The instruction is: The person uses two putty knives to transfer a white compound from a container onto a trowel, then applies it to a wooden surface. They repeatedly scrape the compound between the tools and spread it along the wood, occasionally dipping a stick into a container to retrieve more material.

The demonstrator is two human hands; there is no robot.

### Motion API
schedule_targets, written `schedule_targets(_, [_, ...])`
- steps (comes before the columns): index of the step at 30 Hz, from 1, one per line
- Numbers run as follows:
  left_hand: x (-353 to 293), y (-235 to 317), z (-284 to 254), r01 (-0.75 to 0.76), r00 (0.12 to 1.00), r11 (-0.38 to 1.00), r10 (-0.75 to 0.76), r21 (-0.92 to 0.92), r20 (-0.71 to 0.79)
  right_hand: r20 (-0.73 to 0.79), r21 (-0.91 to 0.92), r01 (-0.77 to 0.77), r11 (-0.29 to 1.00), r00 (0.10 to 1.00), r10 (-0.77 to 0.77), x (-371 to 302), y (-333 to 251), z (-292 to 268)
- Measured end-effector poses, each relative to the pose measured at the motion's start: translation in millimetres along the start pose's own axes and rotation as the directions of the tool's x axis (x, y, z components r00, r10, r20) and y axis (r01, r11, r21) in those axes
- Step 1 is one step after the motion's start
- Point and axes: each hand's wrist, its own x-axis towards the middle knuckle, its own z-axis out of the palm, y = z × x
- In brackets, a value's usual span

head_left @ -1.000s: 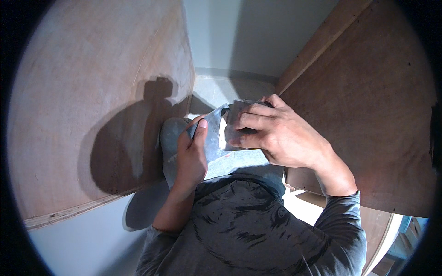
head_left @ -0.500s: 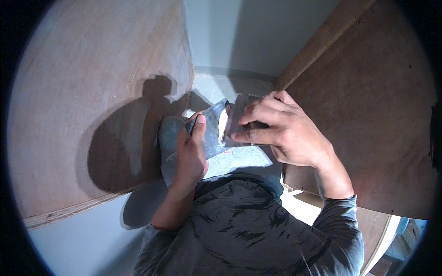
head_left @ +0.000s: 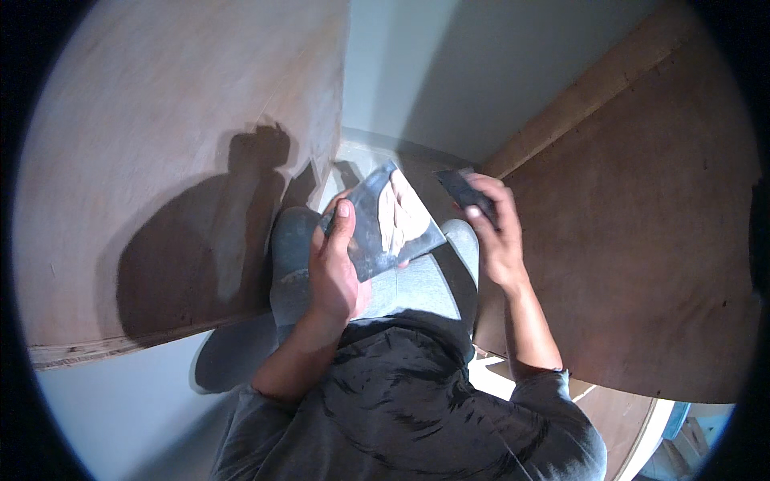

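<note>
My left hand (head_left: 337, 260) grips a flat grey metal putty plate (head_left: 370, 224), thumb lying on its top face and the other fingers mostly beneath. Cream-coloured putty (head_left: 401, 215) is heaped on the plate's right part, with a ridged, smeared surface. To the right of it, my right hand (head_left: 499, 232) is closed around a dark, flat putty scraper (head_left: 459, 187), whose blade points up and left. A gap separates the scraper from the plate.
Brown plywood panels rise close on the left (head_left: 184, 96) and on the right (head_left: 626, 224). A pale wall (head_left: 457, 64) stands ahead between them. My legs in grey trousers (head_left: 401, 289) are below the plate. Pale boards lie at the lower right.
My right hand has drawn back from the plate to the right, and the scraper is now apart from it. More of the putty shows. The left hand keeps its hold.
</note>
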Motion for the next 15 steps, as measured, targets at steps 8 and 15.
schedule_targets(8, [11, -32, -20, -0.383, 0.904, 0.839, 0.426, 0.387, -0.028, -0.005, 0.743, -0.262, 0.616, 0.918, 0.397, -36, -19, 29])
schedule_targets(15, [-13, -64, -8, -0.425, 0.893, 0.749, 0.440, 0.508, 0.099, -0.056, 0.666, -0.326, 0.671, 0.875, 0.481, -61, -12, 23])
